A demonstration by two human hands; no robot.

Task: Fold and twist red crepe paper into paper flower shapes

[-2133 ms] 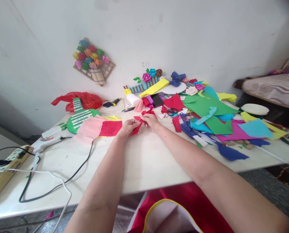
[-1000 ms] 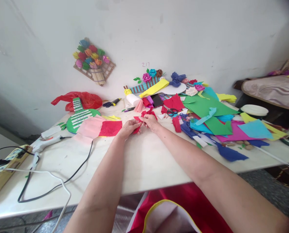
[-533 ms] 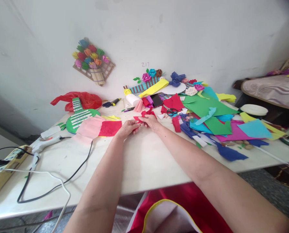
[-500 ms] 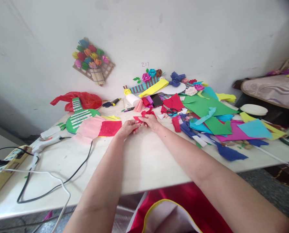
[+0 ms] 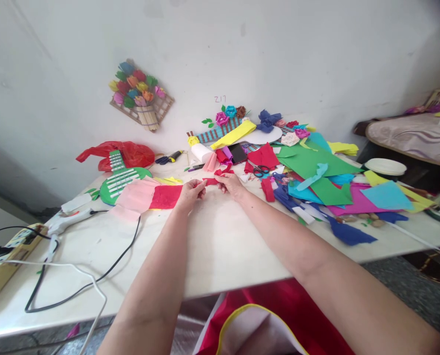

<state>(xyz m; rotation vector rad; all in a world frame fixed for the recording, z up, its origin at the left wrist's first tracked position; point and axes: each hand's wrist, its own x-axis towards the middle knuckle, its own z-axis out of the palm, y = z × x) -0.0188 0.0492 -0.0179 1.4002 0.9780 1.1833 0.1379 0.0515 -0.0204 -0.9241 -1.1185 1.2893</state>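
Note:
My left hand [image 5: 191, 192] and my right hand [image 5: 232, 184] meet over the middle of the white table [image 5: 212, 246]. Between them they pinch a small folded piece of red crepe paper [image 5: 211, 181], stretched flat from fingertip to fingertip. Just left of my left hand lies a red crepe sheet [image 5: 165, 196] on a pink sheet [image 5: 135, 195]. More red scraps [image 5: 225, 170] lie just behind the hands.
Scissors [image 5: 259, 170] and a heap of coloured paper [image 5: 316, 172] fill the right side. A glue gun [image 5: 67, 220] with a black cable [image 5: 105, 268] lies at left, near a green paper guitar [image 5: 121, 179] and red bag [image 5: 131, 154]. Paper flowers [image 5: 140, 93] hang on the wall.
My hands have drawn slightly apart and pulled the red paper piece out flat between them; before, it was bunched and angled down under my fingers.

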